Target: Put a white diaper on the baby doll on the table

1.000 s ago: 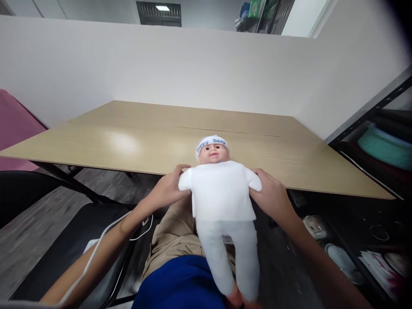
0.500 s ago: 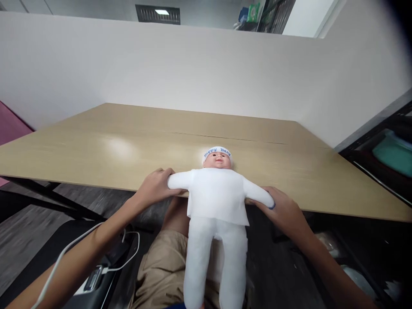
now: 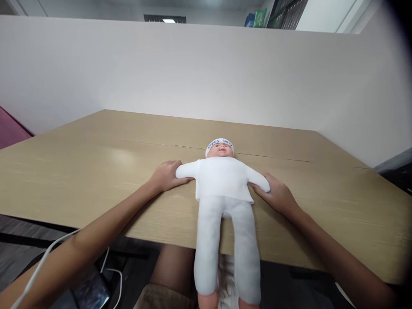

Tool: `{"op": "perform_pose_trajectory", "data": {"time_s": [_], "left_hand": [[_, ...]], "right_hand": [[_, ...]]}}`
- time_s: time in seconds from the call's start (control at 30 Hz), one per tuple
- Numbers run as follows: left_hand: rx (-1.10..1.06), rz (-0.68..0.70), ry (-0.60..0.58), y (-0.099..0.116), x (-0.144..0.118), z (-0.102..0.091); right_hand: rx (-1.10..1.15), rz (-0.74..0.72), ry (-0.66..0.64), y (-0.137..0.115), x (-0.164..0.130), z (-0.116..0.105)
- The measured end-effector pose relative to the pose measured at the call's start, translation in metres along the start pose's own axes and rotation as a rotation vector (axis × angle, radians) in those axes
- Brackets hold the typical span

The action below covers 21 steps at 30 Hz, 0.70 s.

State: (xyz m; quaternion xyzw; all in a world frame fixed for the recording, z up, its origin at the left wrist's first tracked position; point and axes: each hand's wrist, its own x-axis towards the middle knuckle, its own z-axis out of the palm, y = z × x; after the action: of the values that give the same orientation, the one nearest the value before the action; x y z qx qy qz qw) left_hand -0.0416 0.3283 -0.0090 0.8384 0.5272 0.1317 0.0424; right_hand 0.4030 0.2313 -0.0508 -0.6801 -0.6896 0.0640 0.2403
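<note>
A baby doll (image 3: 225,179) in a white top, white trousers and a white headband with blue lettering lies face up, its head and trunk over the wooden table (image 3: 128,137). Its lower legs reach past the near table edge, with bare feet at the bottom of the view. My left hand (image 3: 168,176) is closed around the doll's arm on the left side. Around the arm on the right side, my right hand (image 3: 276,193) is closed too. Parts of my fingers are hidden under the doll's arms.
Behind the table rises a white partition wall (image 3: 193,73). A white cable (image 3: 48,253) runs over my left forearm, and a dark device with a glossy screen (image 3: 92,288) lies below the table edge at the left. A pink panel (image 3: 13,128) stands at far left.
Both my hands have moved the doll forward, farther onto the table. Its hips now lie over the tabletop instead of in front of the edge. The view has shifted, showing more of the table.
</note>
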Motion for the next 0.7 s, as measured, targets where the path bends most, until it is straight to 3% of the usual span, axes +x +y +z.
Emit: {"op": "perform_pose_trajectory", "data": {"time_s": [0.23,0.4,0.6,0.7], "left_hand": [[-0.069,-0.041,0.047,-0.022,0.068,0.008],[-0.084,-0.07,0.158,-0.038,0.108,0.016],[-0.067,-0.023,0.347,-0.056,0.148,0.031],[-0.069,-0.038,0.36,-0.064,0.16,0.035]], "right_hand": [[0.008,0.03,0.031,0.01,0.07,0.014],[0.037,0.0,0.093,0.021,0.114,0.024],[-0.007,-0.031,0.194,0.032,0.165,0.035],[-0.067,-0.04,0.231,0.039,0.184,0.04]]}}
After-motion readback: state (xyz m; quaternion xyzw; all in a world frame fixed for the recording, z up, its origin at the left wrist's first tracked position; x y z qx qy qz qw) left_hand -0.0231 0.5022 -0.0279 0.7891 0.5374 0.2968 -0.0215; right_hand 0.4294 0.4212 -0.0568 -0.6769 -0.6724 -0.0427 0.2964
